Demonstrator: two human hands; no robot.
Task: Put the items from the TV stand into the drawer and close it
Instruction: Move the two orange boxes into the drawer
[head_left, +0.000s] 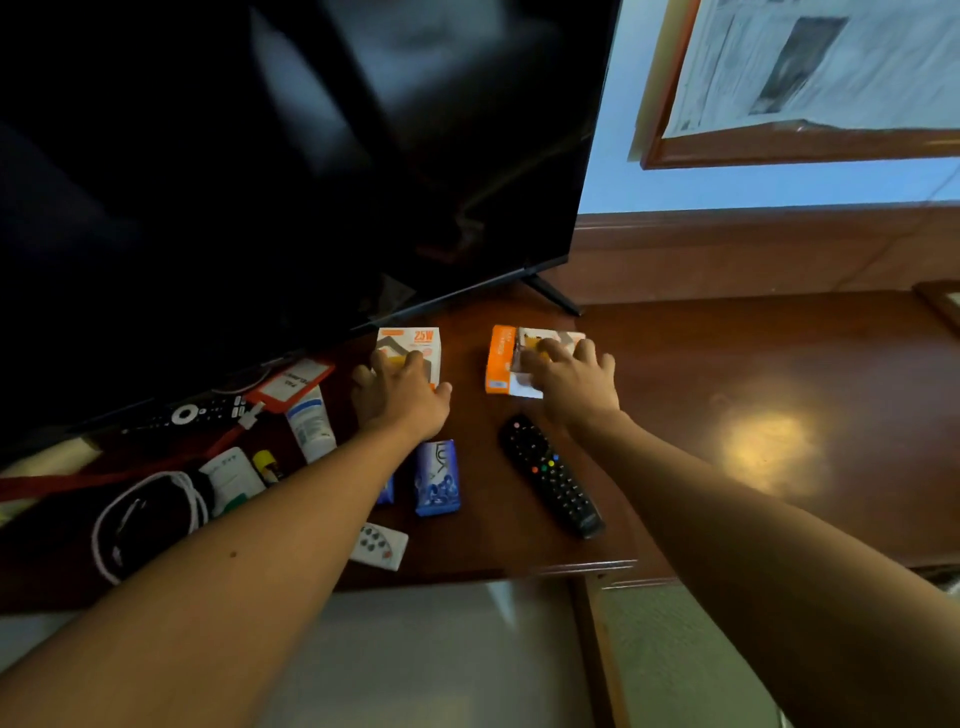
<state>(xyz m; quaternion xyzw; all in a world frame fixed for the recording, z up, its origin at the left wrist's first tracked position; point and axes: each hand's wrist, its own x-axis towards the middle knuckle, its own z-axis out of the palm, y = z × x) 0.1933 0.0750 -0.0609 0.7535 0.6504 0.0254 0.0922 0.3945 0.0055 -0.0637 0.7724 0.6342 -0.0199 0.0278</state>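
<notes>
On the dark wooden TV stand (753, 353), a white and orange box marked 25W (422, 340) lies just in front of the TV. My left hand (400, 397) lies over its near half, fingers across the top and thumb at its near right corner. A second orange and white box (500, 358) sits to the right. My right hand (574, 379) rests on its right half with fingers spread over the top. Below the stand's front edge is a pale surface (441, 654) bounded by a wooden strip; whether it is the drawer I cannot tell.
A black remote (550, 475), blue packets (437, 478), a small white remote (379, 545), a white tube (310, 423), a red badge holder (292, 382), a coiled white cable (150, 519) and another black remote (182, 415) lie on the stand. The TV (260, 156) looms behind.
</notes>
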